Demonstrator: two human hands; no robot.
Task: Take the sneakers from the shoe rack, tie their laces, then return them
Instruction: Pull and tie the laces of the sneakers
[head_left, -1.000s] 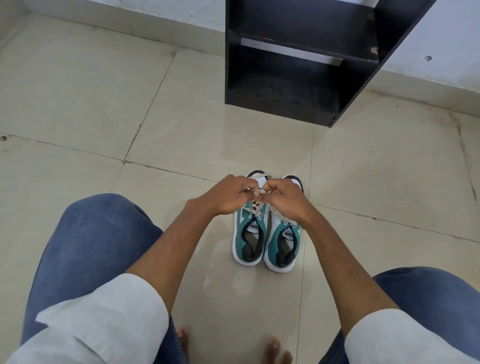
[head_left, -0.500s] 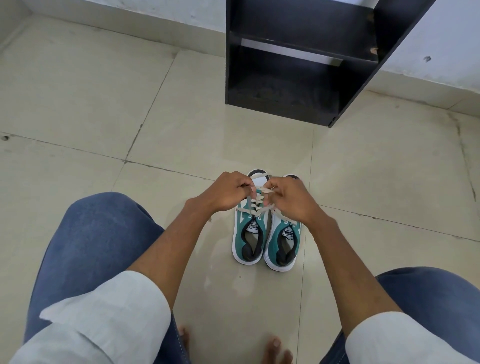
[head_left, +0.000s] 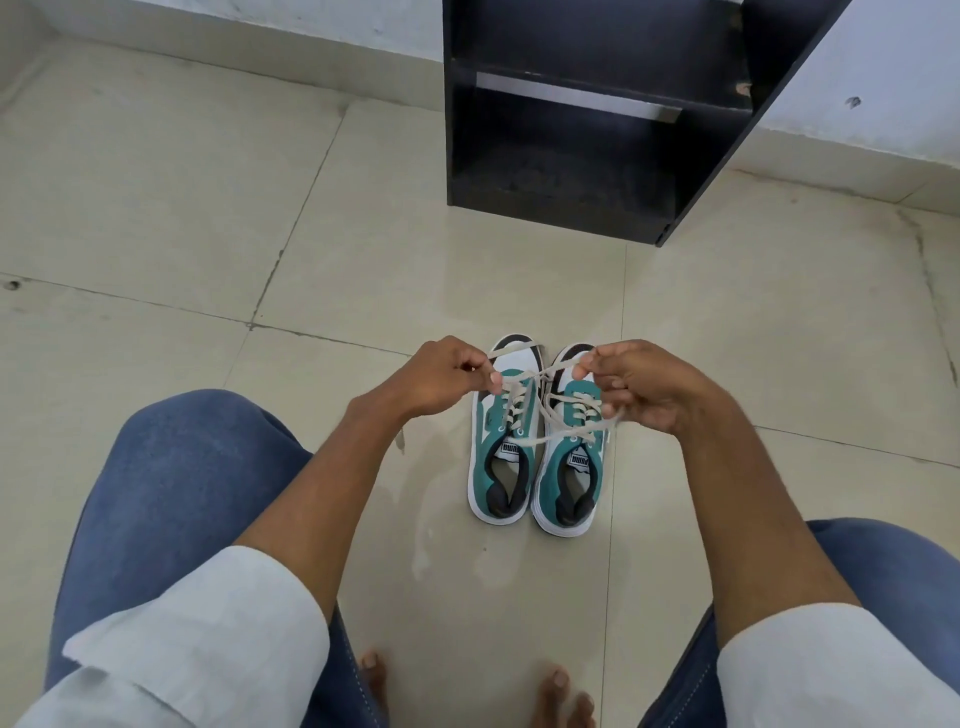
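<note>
Two small teal-and-white sneakers stand side by side on the tiled floor, toes pointing away from me: the left sneaker (head_left: 500, 467) and the right sneaker (head_left: 569, 486). My left hand (head_left: 447, 379) pinches one cream lace end over the left sneaker's toe. Over the right sneaker's toe, my right hand (head_left: 639, 384) grips the other lace end (head_left: 566, 434), which runs back across to the left sneaker. The laces are pulled taut and apart, crossing above the left sneaker's eyelets.
A black shoe rack (head_left: 597, 119) stands against the white wall beyond the sneakers, its shelves showing nothing on them. My knees in blue jeans (head_left: 171, 467) frame both sides, and my bare toes (head_left: 561, 686) show at the bottom edge.
My hands were close together above the left sneaker's laces. They have since moved apart sideways, drawing the lace ends out tight.
</note>
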